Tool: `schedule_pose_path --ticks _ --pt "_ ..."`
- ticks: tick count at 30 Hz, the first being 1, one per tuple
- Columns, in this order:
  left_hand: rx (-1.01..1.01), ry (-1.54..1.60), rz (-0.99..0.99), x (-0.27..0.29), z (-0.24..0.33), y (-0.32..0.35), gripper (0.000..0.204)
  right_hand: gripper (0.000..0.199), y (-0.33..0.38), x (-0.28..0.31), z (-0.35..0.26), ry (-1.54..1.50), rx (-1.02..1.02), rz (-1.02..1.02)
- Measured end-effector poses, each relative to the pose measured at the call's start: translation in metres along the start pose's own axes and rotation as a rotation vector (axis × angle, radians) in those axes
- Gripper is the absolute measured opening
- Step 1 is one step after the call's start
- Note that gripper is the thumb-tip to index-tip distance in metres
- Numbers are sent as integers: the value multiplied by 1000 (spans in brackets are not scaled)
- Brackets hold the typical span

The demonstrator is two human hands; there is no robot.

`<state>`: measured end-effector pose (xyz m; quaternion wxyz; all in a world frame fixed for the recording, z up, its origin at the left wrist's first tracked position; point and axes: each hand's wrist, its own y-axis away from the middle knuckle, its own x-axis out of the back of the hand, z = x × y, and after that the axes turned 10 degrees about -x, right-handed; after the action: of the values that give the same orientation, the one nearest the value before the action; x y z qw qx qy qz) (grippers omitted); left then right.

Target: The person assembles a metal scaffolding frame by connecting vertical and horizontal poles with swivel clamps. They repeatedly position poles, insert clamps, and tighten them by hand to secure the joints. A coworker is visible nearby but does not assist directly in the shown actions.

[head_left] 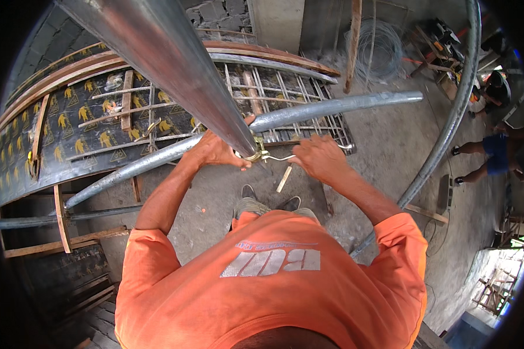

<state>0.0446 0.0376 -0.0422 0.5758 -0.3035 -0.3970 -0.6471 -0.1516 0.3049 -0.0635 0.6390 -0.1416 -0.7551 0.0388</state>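
Observation:
A thick upright steel pipe (174,64) comes down from the upper left. It meets a horizontal galvanised pipe (337,104) at a brass-coloured scaffold clamp (258,152). My left hand (218,150) is closed about this joint, thumb and fingers on either side of the upright pipe's lower end. In my right hand (321,158) is a thin, bent silver wrench (279,157), its far end at the clamp's bolt. The palm hides part of the wrench handle.
Behind the joint lies a black printed plywood panel (64,131) with timber strips and a rebar grid (273,87). Another long pipe (448,128) curves along the right. A wire coil (375,49) lies at the back. Another person (495,154) stands far right.

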Motion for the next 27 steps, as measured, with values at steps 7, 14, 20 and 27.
schedule_pose_path --ticks 7,14,20,27 --pt "-10 5 11 -3 -5 -3 136 41 22 -207 -80 -946 -647 44" --pt "175 -81 -101 6 7 -7 132 51 -8 -239 -210 -2397 -669 297" --pt "214 -101 -139 11 13 -5 135 51 13 -232 -191 -2122 -659 340" --pt "181 -114 -113 7 11 -4 133 37 41 -214 -90 -1047 -588 307"
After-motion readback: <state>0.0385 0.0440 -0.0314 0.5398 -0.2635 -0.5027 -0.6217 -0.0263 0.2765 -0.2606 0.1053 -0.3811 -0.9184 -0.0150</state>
